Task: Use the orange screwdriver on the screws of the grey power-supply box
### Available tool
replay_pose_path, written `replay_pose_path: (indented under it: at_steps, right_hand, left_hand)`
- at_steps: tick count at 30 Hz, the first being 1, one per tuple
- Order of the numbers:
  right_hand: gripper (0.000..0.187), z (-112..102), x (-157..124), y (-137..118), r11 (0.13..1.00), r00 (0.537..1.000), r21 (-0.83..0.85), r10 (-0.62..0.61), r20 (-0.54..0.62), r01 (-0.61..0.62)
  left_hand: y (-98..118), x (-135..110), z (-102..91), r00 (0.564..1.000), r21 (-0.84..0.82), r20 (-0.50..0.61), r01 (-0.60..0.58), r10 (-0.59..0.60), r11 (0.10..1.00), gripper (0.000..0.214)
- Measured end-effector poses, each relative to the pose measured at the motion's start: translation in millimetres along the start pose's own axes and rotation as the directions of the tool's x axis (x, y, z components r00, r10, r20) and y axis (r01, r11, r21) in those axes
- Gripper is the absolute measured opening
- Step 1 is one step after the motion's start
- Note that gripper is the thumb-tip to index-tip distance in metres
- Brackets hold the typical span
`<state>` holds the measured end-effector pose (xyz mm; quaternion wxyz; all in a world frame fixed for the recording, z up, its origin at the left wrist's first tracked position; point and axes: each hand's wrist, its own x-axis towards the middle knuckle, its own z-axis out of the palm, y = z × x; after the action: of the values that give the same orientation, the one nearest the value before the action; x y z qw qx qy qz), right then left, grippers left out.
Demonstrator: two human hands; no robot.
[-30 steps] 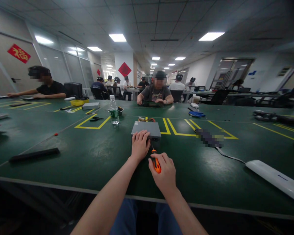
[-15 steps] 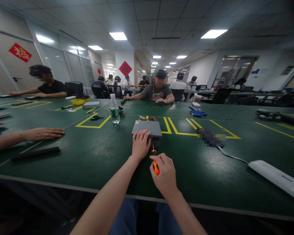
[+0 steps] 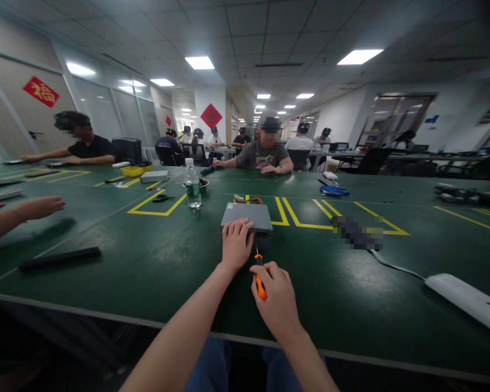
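The left hand [image 3: 237, 244] lies over the near part of a grey, rectangular metal box [image 3: 247, 214], fingers extended across its top; whether it grips the box or merely rests there, I cannot tell. The right hand [image 3: 274, 294] is wrapped around the orange-and-black handle of a slim screwdriver [image 3: 261, 288], whose thin metal shaft points at the box's near face; whether the tip touches is too small to make out. The box sits on a broad, dark green table [image 3: 167, 294], straight ahead of the person, with a bundle of multicoloured cables [image 3: 247, 200] at its far side. A clear plastic bottle with a green label [image 3: 193, 190] stands upright beyond the box to the left, and a long black bar [image 3: 60, 258] lies nearer the left end of the table
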<state>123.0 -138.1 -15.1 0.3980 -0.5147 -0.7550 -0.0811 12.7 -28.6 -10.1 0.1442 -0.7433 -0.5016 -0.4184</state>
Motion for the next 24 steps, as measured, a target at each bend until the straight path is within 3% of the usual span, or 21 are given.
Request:
replay_pose_path:
  at_steps: [12,24]
  right_hand:
    - [0.016,-8,-8,9,0.992,0.986,0.064,0.112,-0.125,-0.104]
    - [0.014,-6,-8,12,0.987,0.982,0.058,0.153,-0.114,-0.147]
  left_hand:
    - [1,0,-2.2,1.0,0.01,-0.005,-0.005,0.005,1.0,0.026]
    - [0,0,0.5,1.0,-0.016,-0.021,-0.003,0.003,1.0,0.027]
